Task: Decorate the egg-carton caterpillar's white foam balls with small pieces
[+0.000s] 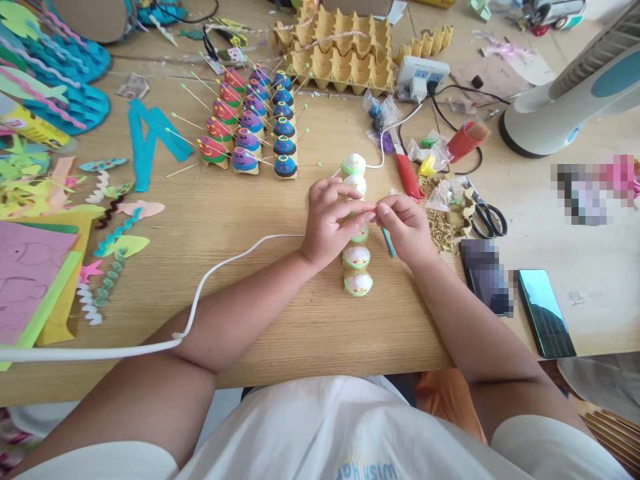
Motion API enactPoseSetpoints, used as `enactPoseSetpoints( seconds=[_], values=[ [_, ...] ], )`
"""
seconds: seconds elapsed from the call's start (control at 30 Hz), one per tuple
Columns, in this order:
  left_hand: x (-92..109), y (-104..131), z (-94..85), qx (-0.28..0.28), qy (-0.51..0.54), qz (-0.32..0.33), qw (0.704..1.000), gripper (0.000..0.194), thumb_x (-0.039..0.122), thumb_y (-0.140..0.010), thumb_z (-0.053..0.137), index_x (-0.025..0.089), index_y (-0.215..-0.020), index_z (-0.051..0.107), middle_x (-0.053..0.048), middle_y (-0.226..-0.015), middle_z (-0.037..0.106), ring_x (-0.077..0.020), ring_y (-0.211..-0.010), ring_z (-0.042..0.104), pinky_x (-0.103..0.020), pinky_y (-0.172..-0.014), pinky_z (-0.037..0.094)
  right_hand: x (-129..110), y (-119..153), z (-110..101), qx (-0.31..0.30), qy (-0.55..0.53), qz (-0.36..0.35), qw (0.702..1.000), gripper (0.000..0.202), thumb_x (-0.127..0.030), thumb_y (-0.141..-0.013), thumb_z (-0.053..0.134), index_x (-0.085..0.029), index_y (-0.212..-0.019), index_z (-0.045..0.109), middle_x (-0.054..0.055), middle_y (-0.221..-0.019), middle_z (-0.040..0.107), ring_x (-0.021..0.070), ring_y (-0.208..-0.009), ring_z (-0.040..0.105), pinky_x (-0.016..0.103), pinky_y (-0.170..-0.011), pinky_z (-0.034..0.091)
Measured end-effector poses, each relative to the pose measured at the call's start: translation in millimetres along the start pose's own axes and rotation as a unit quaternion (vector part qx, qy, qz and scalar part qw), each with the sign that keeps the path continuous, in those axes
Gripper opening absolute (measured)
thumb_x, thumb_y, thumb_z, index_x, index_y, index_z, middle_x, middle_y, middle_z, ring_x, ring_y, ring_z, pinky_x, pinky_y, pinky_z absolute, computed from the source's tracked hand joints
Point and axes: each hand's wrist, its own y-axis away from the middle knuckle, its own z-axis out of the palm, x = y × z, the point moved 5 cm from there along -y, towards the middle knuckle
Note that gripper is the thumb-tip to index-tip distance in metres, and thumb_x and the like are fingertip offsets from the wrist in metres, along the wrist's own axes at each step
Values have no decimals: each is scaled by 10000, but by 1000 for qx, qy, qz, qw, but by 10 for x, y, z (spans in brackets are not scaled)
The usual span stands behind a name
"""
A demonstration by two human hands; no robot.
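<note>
A column of white and green egg-carton cups [357, 257] with small dots stands on the wooden table in front of me. My left hand [333, 217] is over the middle of the column, its thumb and a finger pinched on a small red piece [369, 209]. From the right, my right hand [406, 225] pinches the same small piece, fingertips close to the left ones. Part of the column is hidden behind the left hand. A thin blue strip [389, 243] lies between the column and the right hand.
Painted cups [247, 139] with pins stand in three rows behind. A white cable [215, 262] crosses under my left forearm. Scissors [487, 217], phones [546, 312], a power strip [423, 71] and a fan [543, 120] are at right; paper crafts [127, 247] are at left.
</note>
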Motion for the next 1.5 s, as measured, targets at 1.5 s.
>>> enactPoseSetpoints(
  seconds=[1.5],
  values=[
    [-173,-26,-67,88,75,-88,989,418,688,-1047,552,334,-1057,774,-27,-1064,760,-243,-1133,702,-510,-1126,512,138,-92,-168,70,-139,83,984,532,-599,-682,982,-238,-784,604,-56,-696,609,69,-603,493,209,-501,359]
  ],
)
